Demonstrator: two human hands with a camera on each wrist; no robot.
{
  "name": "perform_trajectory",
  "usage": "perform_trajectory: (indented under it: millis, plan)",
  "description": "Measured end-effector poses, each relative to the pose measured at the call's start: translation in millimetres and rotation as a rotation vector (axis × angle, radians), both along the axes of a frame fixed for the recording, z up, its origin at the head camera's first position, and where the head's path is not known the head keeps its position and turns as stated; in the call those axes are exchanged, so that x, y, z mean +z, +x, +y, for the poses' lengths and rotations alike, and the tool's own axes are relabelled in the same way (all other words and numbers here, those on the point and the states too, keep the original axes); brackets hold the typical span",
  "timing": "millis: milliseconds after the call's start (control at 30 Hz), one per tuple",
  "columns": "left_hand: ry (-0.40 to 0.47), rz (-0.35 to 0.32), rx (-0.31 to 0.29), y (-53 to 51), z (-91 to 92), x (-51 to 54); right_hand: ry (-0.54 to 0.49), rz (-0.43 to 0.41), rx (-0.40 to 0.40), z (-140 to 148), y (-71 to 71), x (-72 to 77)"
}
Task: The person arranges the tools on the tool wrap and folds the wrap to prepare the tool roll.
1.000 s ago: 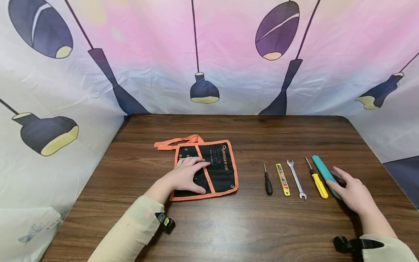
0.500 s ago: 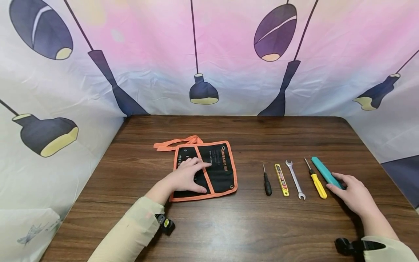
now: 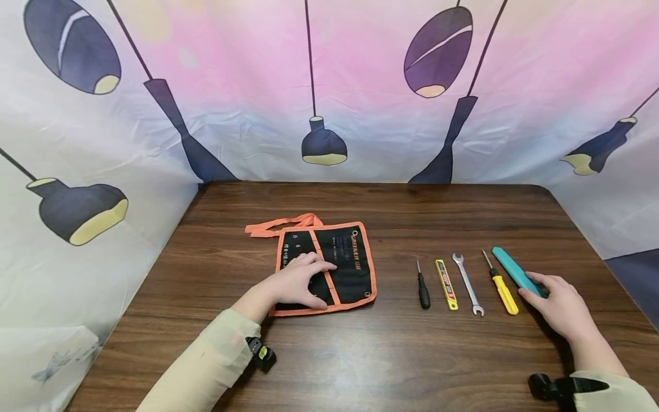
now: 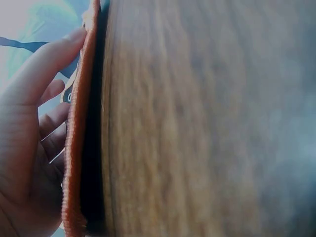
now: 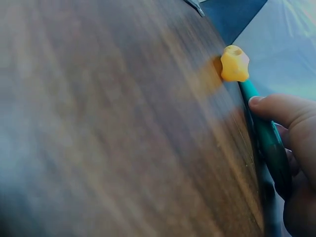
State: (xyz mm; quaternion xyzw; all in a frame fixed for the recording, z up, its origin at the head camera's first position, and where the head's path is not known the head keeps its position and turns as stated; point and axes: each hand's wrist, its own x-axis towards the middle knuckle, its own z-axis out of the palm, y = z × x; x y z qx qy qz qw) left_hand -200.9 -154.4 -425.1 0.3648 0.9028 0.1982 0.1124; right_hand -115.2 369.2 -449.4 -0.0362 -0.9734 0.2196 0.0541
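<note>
Right grip (image 3: 558, 306) is pinching a long, slim teal tool (image 3: 513, 269) by its near end, rest poking far-left; left grip (image 3: 298, 283) lies loosely spread on an orange-trimmed black fabric pouch (image 3: 350, 277).

I see an orange-edged black pouch (image 3: 352, 281), a teal tool (image 3: 515, 271) and a silver wrench (image 3: 468, 284). The table (image 3: 391, 355) reads streaky brown

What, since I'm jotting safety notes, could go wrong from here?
The yellow screwdriver lies close beside the right hand and the teal tool it grips, so a sideways move might knock or roll it. The left hand rests on the black pouch, so a shift of that hand could drag or crease the fabric.
</note>
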Motion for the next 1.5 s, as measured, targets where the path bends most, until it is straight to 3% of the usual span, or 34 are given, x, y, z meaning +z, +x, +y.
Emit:
perform_trajectory:
  millis: [433, 633, 900, 1167, 1500]
  plan:
    - [-0.064, -0.032, -0.012, -1.4, -1.5, 1.4, -0.004, 0.023, 0.006, -4.3, -3.1, 4.7]
    - [-0.057, -0.042, 0.012, -0.5, -3.2, 2.0, -0.008, 0.028, 0.020, -6.3, -4.6, 6.7]
    - [-0.044, -0.040, 0.008, 1.4, -2.2, 0.9, -0.095, 0.023, 0.021, -15.6, -6.7, 17.4]
    - [-0.030, -0.021, -0.022, 3.1, -2.6, 0.9, -0.146, 0.016, 0.047, -29.1, -16.3, 30.1]
    - [-0.039, 0.010, -0.031, 7.3, 0.5, 6.5, -0.144, 0.042, 0.105, -40.5, -21.9, 34.1]
